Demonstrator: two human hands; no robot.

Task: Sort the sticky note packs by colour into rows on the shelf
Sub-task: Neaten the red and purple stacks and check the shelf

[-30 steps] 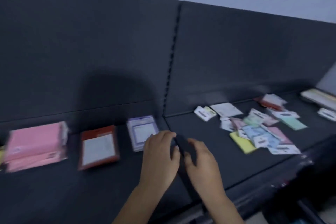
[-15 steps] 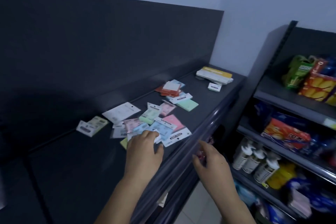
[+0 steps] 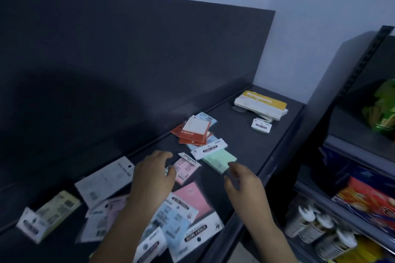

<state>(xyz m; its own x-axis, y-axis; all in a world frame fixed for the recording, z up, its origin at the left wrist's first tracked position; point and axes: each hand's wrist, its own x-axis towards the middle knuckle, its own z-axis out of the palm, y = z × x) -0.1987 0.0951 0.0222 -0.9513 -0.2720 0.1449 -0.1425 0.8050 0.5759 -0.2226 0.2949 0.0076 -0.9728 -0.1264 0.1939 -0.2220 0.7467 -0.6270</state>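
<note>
Unsorted scatter of sticky note packs [image 3: 171, 215] on dark shelf [image 3: 245, 134]. Left hand [image 3: 152, 177] with fingers loosely bent and spread, holding nothing, thumb just beside pink pack [image 3: 186, 170]. Right hand [image 3: 243, 183] relaxed and empty, fingertips near green pack [image 3: 220, 160]. Red-backed packs [image 3: 192, 134] in a small pile farther back

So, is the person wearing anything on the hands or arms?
Nothing visible. The left hand and the right hand are ungloved, and both forearms are bare down to the picture's edge: no sleeve, watch or ring shows.
</note>
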